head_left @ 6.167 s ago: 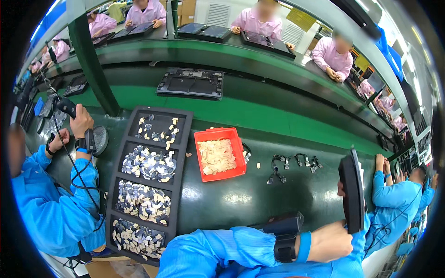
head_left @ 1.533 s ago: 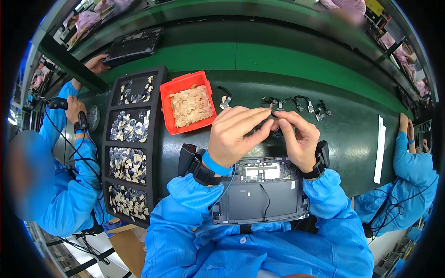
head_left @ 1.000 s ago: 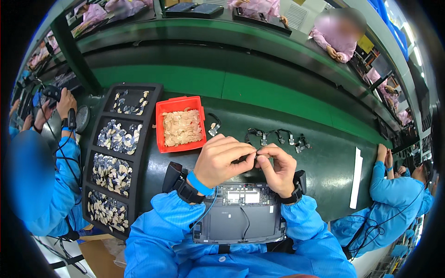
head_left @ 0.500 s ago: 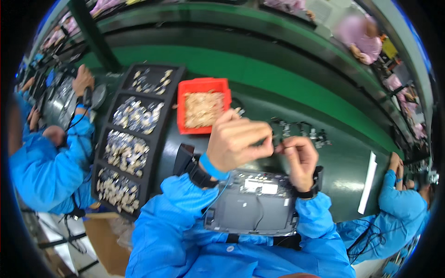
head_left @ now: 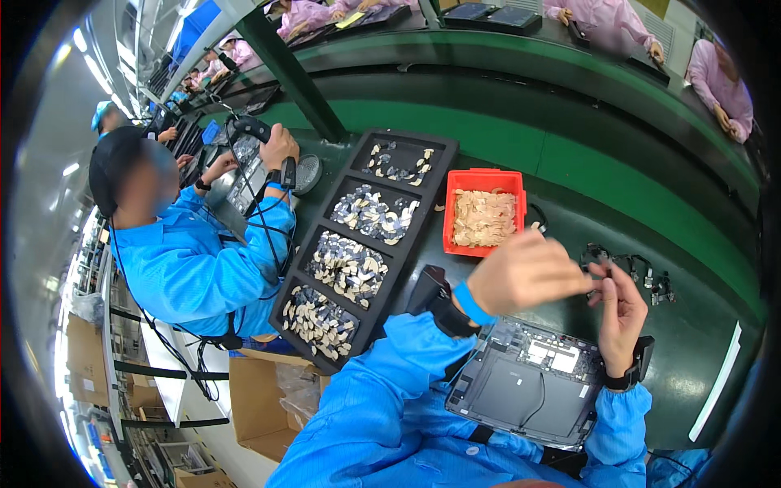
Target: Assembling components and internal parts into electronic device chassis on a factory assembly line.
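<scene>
My left hand (head_left: 529,275), blurred, is closed with its fingertips pointing toward my right hand (head_left: 621,313). The thumb and fingers of my right hand are pinched together, and whatever small dark thing they hold is too small to name. Both hands are raised above an opened laptop chassis (head_left: 508,389), grey-black, with a circuit board (head_left: 553,355) along its far side and a thin black cable lying across it. Just beyond my left hand stands a red plastic bin (head_left: 447,220) holding several flat tan pieces (head_left: 482,218).
A black compartment tray (head_left: 382,275) of small dark and cream parts lies to the left. Small black cabled parts (head_left: 643,272) lie beyond my right hand. A white strip (head_left: 716,382) is at the right. A co-worker in blue (head_left: 203,260) holds a dark handheld tool (head_left: 248,128).
The view has swung left, so the bench and tray sit farther right. My left hand has blurred with motion; both hands stay close together above the chassis.
</scene>
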`<state>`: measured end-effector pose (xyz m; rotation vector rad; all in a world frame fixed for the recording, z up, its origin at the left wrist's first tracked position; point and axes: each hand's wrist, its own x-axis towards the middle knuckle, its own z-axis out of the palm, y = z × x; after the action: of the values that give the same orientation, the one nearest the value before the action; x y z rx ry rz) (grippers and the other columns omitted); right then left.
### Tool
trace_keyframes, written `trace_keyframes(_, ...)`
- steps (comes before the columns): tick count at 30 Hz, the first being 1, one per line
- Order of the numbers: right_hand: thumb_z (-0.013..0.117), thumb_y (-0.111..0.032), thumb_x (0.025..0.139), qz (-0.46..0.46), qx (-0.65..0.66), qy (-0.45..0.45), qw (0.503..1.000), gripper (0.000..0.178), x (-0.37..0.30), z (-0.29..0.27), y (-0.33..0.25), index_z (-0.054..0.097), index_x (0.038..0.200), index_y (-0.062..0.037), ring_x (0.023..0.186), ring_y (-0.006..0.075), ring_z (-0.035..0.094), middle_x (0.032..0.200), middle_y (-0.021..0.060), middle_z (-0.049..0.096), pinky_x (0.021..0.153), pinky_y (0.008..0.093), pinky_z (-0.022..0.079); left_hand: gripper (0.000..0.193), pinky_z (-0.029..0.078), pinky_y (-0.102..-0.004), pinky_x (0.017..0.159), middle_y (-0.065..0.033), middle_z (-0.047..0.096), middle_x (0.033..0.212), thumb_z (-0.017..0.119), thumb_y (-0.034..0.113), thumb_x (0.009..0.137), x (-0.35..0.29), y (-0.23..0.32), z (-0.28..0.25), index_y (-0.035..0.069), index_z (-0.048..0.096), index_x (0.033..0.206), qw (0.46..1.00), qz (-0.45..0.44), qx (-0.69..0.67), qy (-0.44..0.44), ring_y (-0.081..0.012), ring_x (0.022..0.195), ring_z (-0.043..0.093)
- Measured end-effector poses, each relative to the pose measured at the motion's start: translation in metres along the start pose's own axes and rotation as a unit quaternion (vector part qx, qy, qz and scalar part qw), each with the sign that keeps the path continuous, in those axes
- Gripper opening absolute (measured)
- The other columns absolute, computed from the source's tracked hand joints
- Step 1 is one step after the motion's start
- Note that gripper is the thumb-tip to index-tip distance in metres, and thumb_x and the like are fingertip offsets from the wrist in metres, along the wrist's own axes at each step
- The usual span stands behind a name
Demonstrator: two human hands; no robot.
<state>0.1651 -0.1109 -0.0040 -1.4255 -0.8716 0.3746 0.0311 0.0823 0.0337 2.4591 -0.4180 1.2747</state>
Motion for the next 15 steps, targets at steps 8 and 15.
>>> trace_keyframes(8, 0.064, 0.007, 0.093, -0.093, -0.139, -0.045, 0.985, 0.021, -0.001, 0.001, -0.007, 0.071, 0.113, 0.005, 0.088, 0.0258, 0.073, 0.099, 0.0159, 0.075, 0.081, 0.0331, 0.057, 0.032, 0.057, -0.038, 0.082, -0.0092, 0.074, 0.112, 0.079, 0.007, 0.078, -0.01, -0.001, 0.032, 0.003, 0.076, 0.11, 0.995, -0.049, -0.085, 0.02, -0.027, 0.095, 0.069)
trace_keyframes(15, 0.07, 0.008, 0.085, -0.193, -0.186, -0.088, 0.959, 0.023, 0.008, -0.001, -0.008, 0.07, 0.108, 0.0042, 0.092, 0.0346, 0.07, 0.096, 0.0175, 0.073, 0.084, 0.0406, 0.055, 0.032, 0.058, -0.0366, 0.08, -0.0116, 0.075, 0.108, 0.081, 0.0, 0.076, -0.01, -0.001, 0.029, -0.001, 0.075, 0.108, 0.994, -0.054, -0.092, -0.015, -0.0274, 0.093, 0.071)
